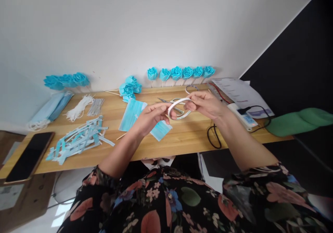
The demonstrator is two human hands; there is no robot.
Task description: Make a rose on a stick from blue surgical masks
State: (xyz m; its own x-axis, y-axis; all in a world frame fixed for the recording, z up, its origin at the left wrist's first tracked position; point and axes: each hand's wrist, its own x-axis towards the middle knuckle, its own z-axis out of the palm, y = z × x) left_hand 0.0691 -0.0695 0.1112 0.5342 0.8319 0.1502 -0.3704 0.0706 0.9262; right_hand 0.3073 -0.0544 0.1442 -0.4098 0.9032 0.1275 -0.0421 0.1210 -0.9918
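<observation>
A thin white roll of tape (172,106) is held up between my two hands, above the middle of the table. My left hand (153,116) grips its left side with thumb and fingers. On the opposite side, my right hand (204,103) pinches the top right of the ring. Behind the roll lie scissors (163,100), partly covered by it. Flat blue face mask sheets (133,112) rest beside and under my left hand, and another blue piece (160,130) lies just below it. A second ring of tape (191,87) is behind my right hand.
Blue rosettes on sticks (176,73) lean along the wall, with more (68,80) at left and a cluster (129,88) between. Cut strips (80,139), white ear loops (79,108), wires (95,107), a phone (30,156) and a power strip (243,116) lie on the table (187,139).
</observation>
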